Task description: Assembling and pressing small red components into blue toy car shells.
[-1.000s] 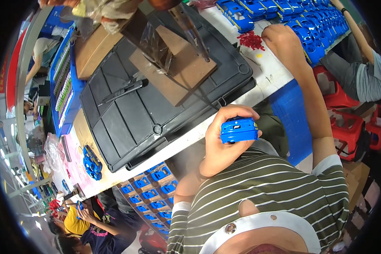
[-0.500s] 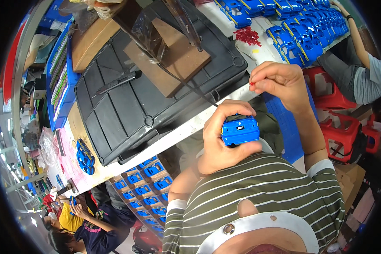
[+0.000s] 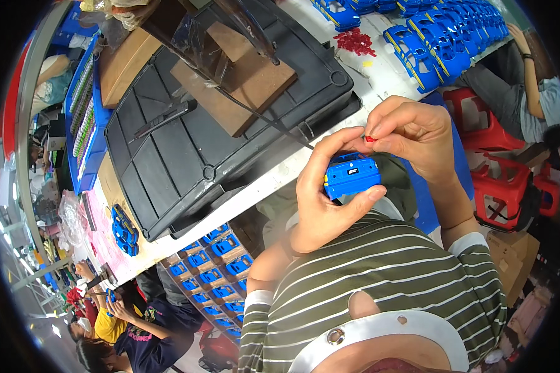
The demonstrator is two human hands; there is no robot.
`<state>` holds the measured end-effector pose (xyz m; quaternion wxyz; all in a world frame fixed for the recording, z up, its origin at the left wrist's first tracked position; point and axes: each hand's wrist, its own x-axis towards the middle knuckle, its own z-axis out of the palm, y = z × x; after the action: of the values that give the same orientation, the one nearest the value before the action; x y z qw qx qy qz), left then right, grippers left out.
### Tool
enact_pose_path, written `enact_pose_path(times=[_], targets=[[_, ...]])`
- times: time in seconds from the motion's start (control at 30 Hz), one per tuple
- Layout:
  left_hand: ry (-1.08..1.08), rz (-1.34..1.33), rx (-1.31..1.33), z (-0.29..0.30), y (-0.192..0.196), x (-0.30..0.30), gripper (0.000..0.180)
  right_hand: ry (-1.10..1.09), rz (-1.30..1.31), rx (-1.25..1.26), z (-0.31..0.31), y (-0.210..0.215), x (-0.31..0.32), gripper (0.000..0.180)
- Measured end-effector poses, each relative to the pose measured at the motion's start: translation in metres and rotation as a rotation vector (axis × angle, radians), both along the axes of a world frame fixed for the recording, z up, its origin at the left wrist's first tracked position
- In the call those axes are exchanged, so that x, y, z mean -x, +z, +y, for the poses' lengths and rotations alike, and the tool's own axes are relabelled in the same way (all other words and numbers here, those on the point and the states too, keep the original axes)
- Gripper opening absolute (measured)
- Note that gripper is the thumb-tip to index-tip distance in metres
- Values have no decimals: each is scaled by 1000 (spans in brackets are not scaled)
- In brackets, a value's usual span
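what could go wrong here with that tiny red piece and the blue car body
The small red piece is only pinched at the right hand fingertips, over the lap past the table edge, so it could drop out of sight. The left hand holds the blue toy car body unsupported; pressing might tilt it.

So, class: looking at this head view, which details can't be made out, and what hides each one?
- Small red piece: mostly covered by the right hand fingertips; shape unclear.
- Blue toy car body: underside and far side hidden by the left hand.
- Pile of red bits on the table: too small to count.
- Seated person, right edge: cut off by the fisheye rim.
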<state>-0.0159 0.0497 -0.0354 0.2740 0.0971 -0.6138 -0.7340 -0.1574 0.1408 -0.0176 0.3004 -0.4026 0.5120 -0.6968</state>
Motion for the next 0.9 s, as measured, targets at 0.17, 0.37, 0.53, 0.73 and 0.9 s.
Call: enact_pose_path(times=[0.17, 0.37, 0.53, 0.73, 0.9], targets=[[32, 0, 56, -1, -2, -1, 60, 26, -103, -47, 1, 4, -2, 13], [84, 21, 88, 3, -3, -1, 60, 44, -172, -130, 3, 3, -6, 17], [122, -29, 87, 5, -5, -3, 61, 9, -240, -161, 1, 7, -9, 10], [121, -61, 52, 3, -5, -6, 60, -18, -149, -223, 0, 6, -9, 12], [124, -79, 76, 3, -8, -7, 60, -74, -27, -319, 3, 11, -12, 17]])
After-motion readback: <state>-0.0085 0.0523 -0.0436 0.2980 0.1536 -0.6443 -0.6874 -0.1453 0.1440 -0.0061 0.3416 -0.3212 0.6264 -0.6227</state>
